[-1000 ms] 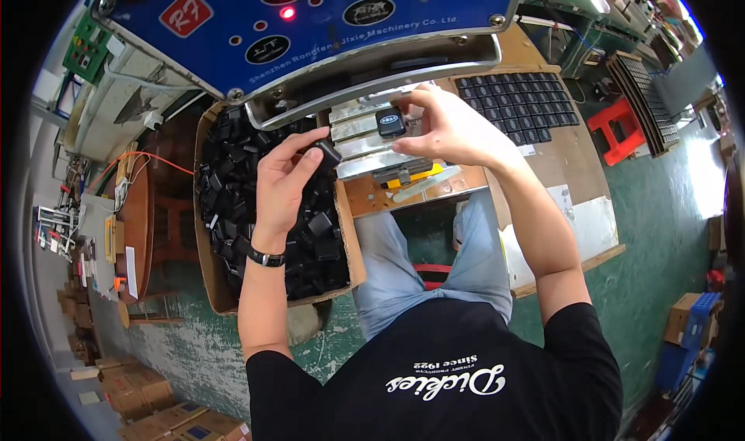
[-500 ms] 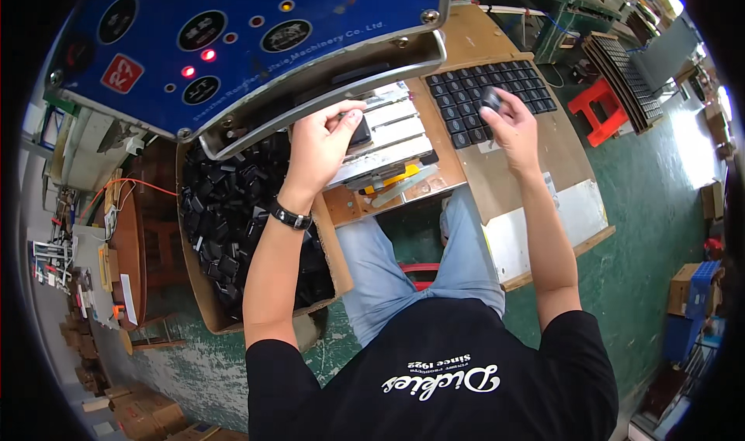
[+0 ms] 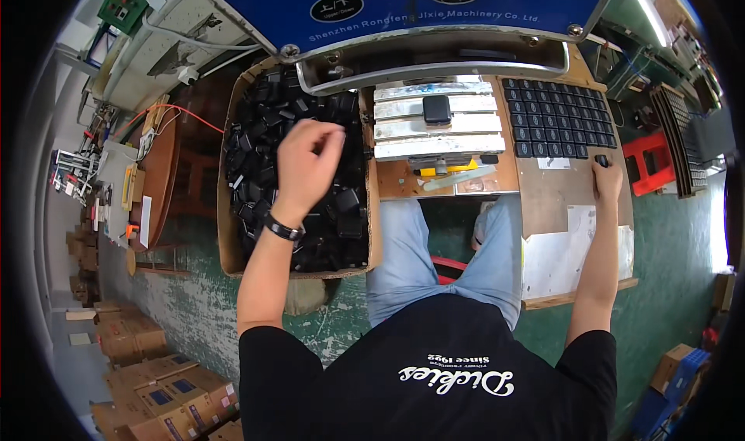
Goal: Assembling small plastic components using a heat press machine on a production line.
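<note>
A small black square plastic piece [image 3: 601,161] is pinched in my right hand [image 3: 608,178], low over the brown board [image 3: 555,196] just below rows of like pieces [image 3: 555,115] with pale oval marks. My left hand [image 3: 309,165] hovers above a cardboard box [image 3: 375,223] heaped with loose black plastic pieces [image 3: 268,130]; its fingers are curled together and no piece shows in them. Between the hands, one black square piece [image 3: 436,109] sits on a white slatted metal fixture [image 3: 396,123], touched by neither hand.
A blue machine panel [image 3: 403,10] with a metal guard bar [image 3: 434,70] overhangs the far side of the fixture. Yellow and pale tools [image 3: 458,175] lie at the fixture's near edge. A red stool [image 3: 650,165] stands beyond the board on the right.
My left hand has left the fixture and moved left over the box, leaving a black piece behind. My right hand has lowered its piece toward the board's near right. The view has turned leftward.
</note>
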Demonstrator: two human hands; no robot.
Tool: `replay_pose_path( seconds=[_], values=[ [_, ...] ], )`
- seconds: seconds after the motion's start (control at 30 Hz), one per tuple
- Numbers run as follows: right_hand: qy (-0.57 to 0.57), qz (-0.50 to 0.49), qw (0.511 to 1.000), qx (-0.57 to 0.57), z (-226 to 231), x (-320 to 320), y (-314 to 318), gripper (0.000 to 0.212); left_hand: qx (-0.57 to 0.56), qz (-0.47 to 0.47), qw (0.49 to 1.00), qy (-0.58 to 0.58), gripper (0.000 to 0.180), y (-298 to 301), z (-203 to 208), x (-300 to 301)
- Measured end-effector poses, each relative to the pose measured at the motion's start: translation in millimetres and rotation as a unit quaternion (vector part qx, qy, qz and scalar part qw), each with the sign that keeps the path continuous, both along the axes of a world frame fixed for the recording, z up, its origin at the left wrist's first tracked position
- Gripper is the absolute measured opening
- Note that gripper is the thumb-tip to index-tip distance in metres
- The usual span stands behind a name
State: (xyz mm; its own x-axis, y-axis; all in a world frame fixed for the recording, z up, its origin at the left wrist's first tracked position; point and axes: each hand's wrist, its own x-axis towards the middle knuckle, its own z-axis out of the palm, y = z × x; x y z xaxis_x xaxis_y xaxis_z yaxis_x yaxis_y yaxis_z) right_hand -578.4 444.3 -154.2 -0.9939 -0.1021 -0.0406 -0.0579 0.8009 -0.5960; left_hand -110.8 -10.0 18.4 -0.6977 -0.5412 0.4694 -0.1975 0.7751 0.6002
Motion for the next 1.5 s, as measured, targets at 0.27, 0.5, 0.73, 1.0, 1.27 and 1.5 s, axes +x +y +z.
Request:
replay_pose_path(
  seconds=[0.27,0.5,0.73,1.0,1.27,1.5],
  values=[
    [-0.034,-0.018,0.989,-0.146,-19,-5,-3,0.047,-0.232,0.028,0.965,-0.123,0.012,-96,-23,43],
    [-0.04,0.001,0.962,-0.272,11,22,-9,0.045,-0.164,0.106,0.947,-0.254,0.012,-78,-11,47],
    [0.038,0.161,0.929,-0.332,106,71,-97,0.041,-0.096,0.133,0.926,-0.34,0.017,-51,21,67],
    [-0.049,0.42,0.808,-0.411,177,191,-203,0.038,-0.147,0.109,0.955,-0.233,0.028,-57,13,66],
    [0.051,0.499,0.848,-0.17,203,201,-241,0.049,0.146,0.026,0.987,-0.06,0.037,-29,30,33],
    [-0.004,0.502,0.812,-0.298,191,199,-252,0.054,0.286,-0.112,0.95,0.054,0.03,21,35,-40]
  ],
)
